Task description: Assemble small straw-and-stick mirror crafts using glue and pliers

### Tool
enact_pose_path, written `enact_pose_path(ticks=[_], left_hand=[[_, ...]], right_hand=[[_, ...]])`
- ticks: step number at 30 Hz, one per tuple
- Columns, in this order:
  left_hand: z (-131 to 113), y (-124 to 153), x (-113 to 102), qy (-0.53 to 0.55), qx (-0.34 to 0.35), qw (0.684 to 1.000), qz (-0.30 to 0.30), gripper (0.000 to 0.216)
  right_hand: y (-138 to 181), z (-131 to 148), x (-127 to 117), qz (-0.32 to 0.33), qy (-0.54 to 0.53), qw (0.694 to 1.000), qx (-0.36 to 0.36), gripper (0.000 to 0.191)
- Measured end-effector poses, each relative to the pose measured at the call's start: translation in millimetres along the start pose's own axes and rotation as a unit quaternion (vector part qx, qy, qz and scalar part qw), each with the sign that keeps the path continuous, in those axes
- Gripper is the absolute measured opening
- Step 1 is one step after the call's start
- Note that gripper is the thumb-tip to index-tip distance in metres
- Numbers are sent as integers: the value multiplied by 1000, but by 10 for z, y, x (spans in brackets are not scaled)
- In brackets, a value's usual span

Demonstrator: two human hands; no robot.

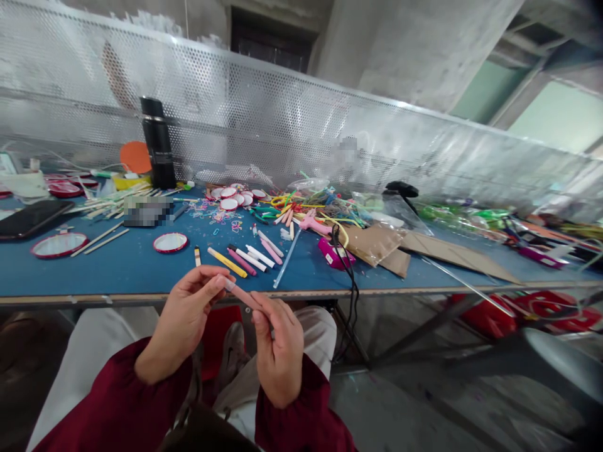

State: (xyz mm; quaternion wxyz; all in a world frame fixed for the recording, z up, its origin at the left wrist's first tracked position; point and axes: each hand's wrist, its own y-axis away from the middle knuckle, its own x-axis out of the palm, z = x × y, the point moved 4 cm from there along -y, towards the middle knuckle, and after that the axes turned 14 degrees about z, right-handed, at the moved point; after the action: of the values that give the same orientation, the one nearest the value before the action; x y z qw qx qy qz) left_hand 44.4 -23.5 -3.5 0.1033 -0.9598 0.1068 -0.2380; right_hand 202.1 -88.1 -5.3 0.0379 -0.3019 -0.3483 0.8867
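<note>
Both my hands are below the front edge of the blue table (132,263), over my lap. My left hand (186,320) pinches the upper end of a thin pink stick (242,294) between thumb and fingers. My right hand (277,348) grips the lower end of the same stick. On the table just beyond lie several coloured sticks, among them a yellow stick (227,262), a dark pink stick (242,261) and white sticks (254,256).
Round red-rimmed mirrors (170,242) (59,245), wooden sticks (101,237), a black flask (157,143), a phone (28,218), cardboard pieces (377,245), a magenta box with a black cable (346,276) hanging off the edge, plastic bags and a perforated metal screen (282,119) behind.
</note>
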Motion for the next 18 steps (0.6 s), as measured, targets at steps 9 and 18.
enact_pose_path(ticks=[9, 18], left_hand=[[-71, 58, 117, 8, 55, 998, 8, 18], [-141, 120, -303, -130, 40, 991, -9, 41]], right_hand=[[83, 97, 52, -37, -20, 999, -4, 30], [-272, 53, -96, 12, 66, 997, -36, 33]])
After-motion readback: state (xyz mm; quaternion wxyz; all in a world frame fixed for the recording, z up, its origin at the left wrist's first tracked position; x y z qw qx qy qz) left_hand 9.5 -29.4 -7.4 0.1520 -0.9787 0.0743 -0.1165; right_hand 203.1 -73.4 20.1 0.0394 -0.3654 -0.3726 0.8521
